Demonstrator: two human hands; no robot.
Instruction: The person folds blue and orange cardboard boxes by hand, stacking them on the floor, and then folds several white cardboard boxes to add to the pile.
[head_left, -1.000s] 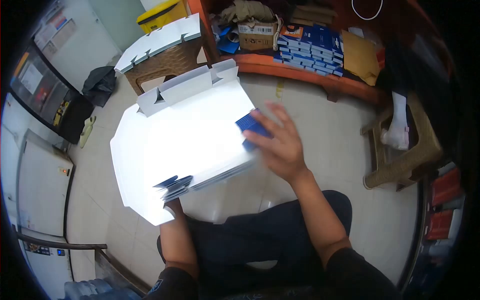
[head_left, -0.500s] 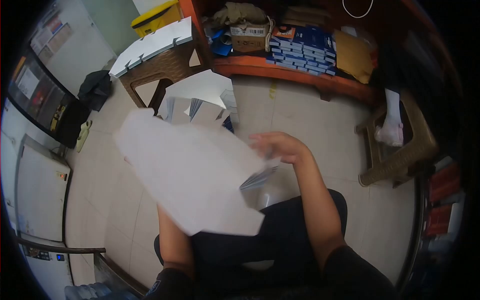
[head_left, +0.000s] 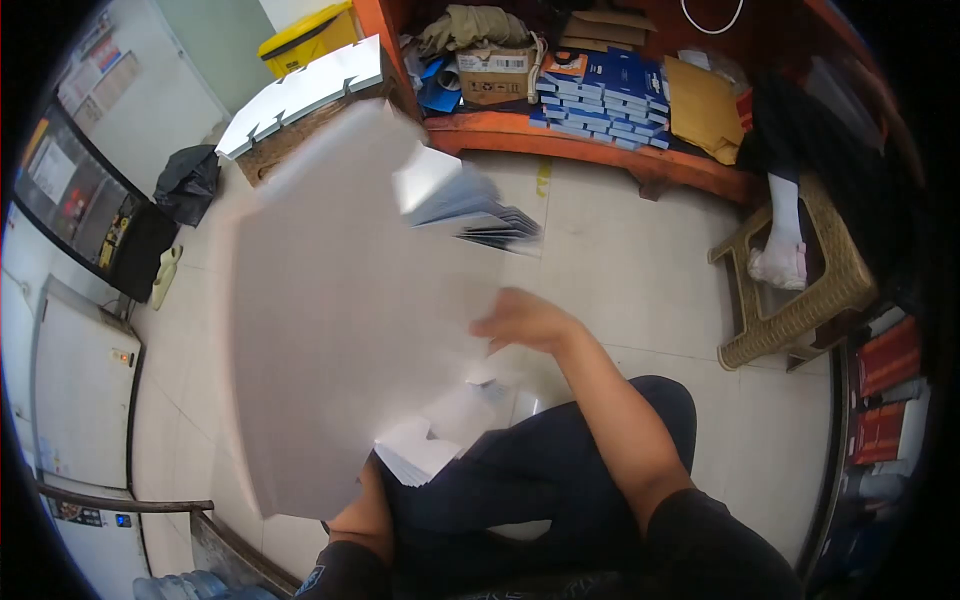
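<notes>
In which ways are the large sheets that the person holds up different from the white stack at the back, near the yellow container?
The held sheets are raised, with some edges fanned apart; the back stack lies on a brown support, its layers close together. The held sheets look mostly greyish and blurred, while the back stack looks bright white and sharper. Both have notches cut into their edges.
</notes>
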